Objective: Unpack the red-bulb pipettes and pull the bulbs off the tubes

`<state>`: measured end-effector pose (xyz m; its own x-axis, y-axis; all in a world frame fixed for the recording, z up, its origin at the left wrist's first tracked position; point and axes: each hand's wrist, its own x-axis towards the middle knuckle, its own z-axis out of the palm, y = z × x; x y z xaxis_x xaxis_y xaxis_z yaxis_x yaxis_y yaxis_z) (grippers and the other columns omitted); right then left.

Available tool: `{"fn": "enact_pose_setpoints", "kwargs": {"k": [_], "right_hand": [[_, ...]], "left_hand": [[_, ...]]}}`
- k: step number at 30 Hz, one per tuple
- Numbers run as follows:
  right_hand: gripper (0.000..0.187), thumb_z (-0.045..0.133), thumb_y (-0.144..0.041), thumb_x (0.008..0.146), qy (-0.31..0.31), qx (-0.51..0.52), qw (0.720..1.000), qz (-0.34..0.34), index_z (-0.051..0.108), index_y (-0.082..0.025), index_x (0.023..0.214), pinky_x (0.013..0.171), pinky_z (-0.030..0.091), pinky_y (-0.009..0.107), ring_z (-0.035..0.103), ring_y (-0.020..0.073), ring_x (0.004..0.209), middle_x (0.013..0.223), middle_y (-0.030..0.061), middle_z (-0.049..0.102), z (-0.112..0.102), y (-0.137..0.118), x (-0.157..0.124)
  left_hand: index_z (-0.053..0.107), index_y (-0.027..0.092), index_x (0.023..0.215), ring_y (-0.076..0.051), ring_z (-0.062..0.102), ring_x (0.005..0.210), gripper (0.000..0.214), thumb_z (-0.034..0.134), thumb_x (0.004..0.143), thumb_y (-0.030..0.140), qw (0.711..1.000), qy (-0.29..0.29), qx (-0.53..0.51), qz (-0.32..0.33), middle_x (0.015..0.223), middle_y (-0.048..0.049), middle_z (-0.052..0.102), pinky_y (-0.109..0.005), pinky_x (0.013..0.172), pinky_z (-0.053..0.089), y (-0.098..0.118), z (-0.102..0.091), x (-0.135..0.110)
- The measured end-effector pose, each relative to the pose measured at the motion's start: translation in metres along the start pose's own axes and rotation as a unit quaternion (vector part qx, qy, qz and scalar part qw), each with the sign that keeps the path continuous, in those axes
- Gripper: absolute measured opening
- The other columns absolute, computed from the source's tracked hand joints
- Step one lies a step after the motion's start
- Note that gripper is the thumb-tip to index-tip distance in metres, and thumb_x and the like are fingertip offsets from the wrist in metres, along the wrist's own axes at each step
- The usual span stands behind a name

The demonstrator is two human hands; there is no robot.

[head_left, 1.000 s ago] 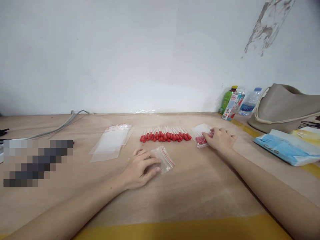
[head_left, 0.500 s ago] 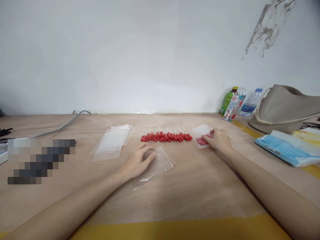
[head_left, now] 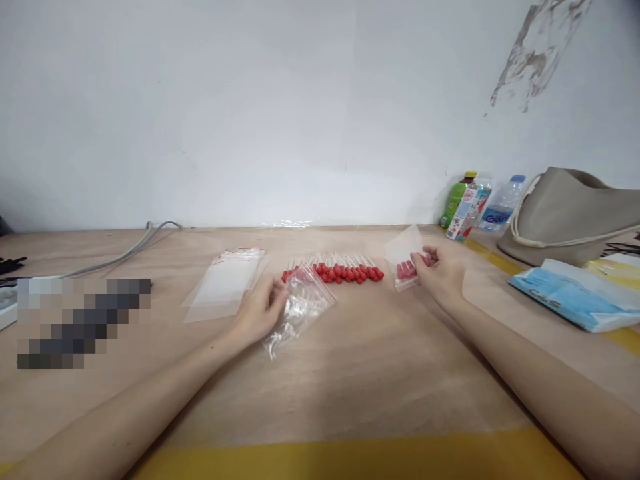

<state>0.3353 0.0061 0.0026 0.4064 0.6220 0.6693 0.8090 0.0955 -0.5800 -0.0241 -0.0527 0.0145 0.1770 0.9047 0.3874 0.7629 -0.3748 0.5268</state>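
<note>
My left hand [head_left: 260,310] is closed on an empty clear zip bag [head_left: 299,305] and holds it tilted just above the wooden table [head_left: 350,373]. My right hand [head_left: 440,273] pinches a small clear bag filled with red-tipped sticks [head_left: 404,263], lifted a little off the table. Between the two hands lies a row of loose red-tipped sticks [head_left: 345,270]. A stack of empty clear bags [head_left: 225,283] lies to the left of my left hand.
Against the wall at the right stand a green bottle [head_left: 454,199] and two water bottles [head_left: 500,207]. A beige bag [head_left: 570,213] and a blue packet [head_left: 575,300] lie at the far right. A grey cable [head_left: 125,253] runs along the left.
My left hand picked the empty bag up off the table and moved it up towards the sticks. My right hand lifted the filled bag off the table.
</note>
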Motion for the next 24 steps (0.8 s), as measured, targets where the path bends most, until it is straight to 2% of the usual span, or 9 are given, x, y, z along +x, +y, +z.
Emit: {"fn": "enact_pose_setpoints", "kwargs": {"k": [3,5,11,14,16,18,20,22,24], "right_hand": [[0.039,0.049,-0.043,0.076,0.08,0.07,0.994,-0.034,0.058,-0.012,0.098,0.064,0.045,0.029,0.055,0.0157,0.064,0.078,0.0068,0.061,0.001,-0.006,-0.004],[0.042,0.048,-0.045,0.078,0.062,0.132,0.989,-0.028,0.055,-0.011,0.101,0.062,0.046,0.029,0.055,0.0152,0.065,0.081,0.0081,0.061,0.002,-0.018,-0.014],[0.028,0.049,-0.042,0.079,-0.225,0.328,0.916,-0.046,0.056,-0.018,0.091,0.068,0.049,0.028,0.06,0.0158,0.075,0.085,0.006,0.064,0.001,-0.075,-0.066],[0.024,0.052,-0.041,0.078,-0.357,0.35,0.861,-0.096,0.059,-0.019,0.085,0.065,0.049,0.028,0.06,0.0154,0.07,0.077,0.0037,0.065,0.004,-0.094,-0.087],[0.025,0.054,-0.041,0.077,-0.422,0.357,0.828,-0.1,0.06,-0.018,0.086,0.063,0.049,0.028,0.061,0.0153,0.068,0.075,0.0029,0.065,0.009,-0.101,-0.095],[0.032,0.057,-0.041,0.075,-0.461,0.368,0.803,-0.083,0.058,-0.018,0.096,0.065,0.05,0.029,0.062,0.0158,0.073,0.082,0.0035,0.066,0.015,-0.104,-0.099],[0.041,0.059,-0.041,0.074,-0.453,0.375,0.804,-0.09,0.053,-0.018,0.108,0.072,0.049,0.03,0.061,0.0164,0.082,0.098,0.0059,0.063,0.019,-0.104,-0.099],[0.042,0.057,-0.04,0.076,-0.405,0.37,0.829,-0.108,0.05,-0.018,0.112,0.076,0.048,0.031,0.058,0.0161,0.088,0.108,0.0084,0.057,0.02,-0.102,-0.097],[0.035,0.052,-0.038,0.079,-0.354,0.347,0.862,-0.105,0.051,-0.017,0.107,0.075,0.047,0.03,0.057,0.0154,0.085,0.105,0.0094,0.057,0.018,-0.097,-0.094]], "left_hand": [[0.033,0.023,0.118,-0.014,0.052,0.057,0.038,0.042,0.083,0.03,0.993,0.113,0.015,-0.039,0.077,0.0017,0.056,-0.025,0.054,0.041,-0.021,-0.024,0.015],[0.025,0.024,0.125,-0.013,0.053,0.056,0.046,0.042,0.082,0.025,0.979,0.174,0.06,-0.089,0.086,-0.0002,0.055,-0.027,0.057,0.043,-0.042,-0.043,0.023],[0.053,0.015,0.099,-0.029,0.051,0.093,0.025,0.045,0.075,0.013,0.96,0.14,0.172,-0.168,0.094,-0.0098,0.052,-0.044,0.078,0.042,-0.087,-0.066,0.021],[0.054,0.015,0.101,-0.037,0.036,0.113,0.026,0.048,0.076,0.017,0.947,0.191,0.214,-0.146,0.116,-0.0146,0.043,-0.056,0.09,0.03,-0.078,-0.055,0.019],[0.054,0.018,0.102,-0.031,0.037,0.115,0.023,0.045,0.081,0.022,0.949,0.227,0.211,-0.059,0.119,-0.0123,0.043,-0.052,0.096,0.027,-0.057,-0.043,0.017],[0.053,0.019,0.101,-0.024,0.042,0.114,0.022,0.043,0.084,0.028,0.973,0.166,0.146,0.069,0.114,-0.0087,0.048,-0.044,0.1,0.03,-0.03,-0.03,0.01],[0.051,0.021,0.11,-0.022,0.041,0.116,0.027,0.042,0.086,0.032,0.983,0.043,0.083,0.16,0.121,-0.0074,0.047,-0.039,0.1,0.033,-0.001,-0.017,-0.001],[0.04,0.022,0.126,-0.021,0.039,0.121,0.041,0.044,0.086,0.034,0.97,-0.102,0.054,0.214,0.133,-0.0075,0.038,-0.037,0.1,0.035,0.021,-0.005,-0.014],[0.035,0.023,0.131,-0.021,0.039,0.122,0.047,0.044,0.086,0.036,0.957,-0.171,0.035,0.234,0.137,-0.0074,0.035,-0.036,0.1,0.036,0.031,0.004,-0.024]]}}
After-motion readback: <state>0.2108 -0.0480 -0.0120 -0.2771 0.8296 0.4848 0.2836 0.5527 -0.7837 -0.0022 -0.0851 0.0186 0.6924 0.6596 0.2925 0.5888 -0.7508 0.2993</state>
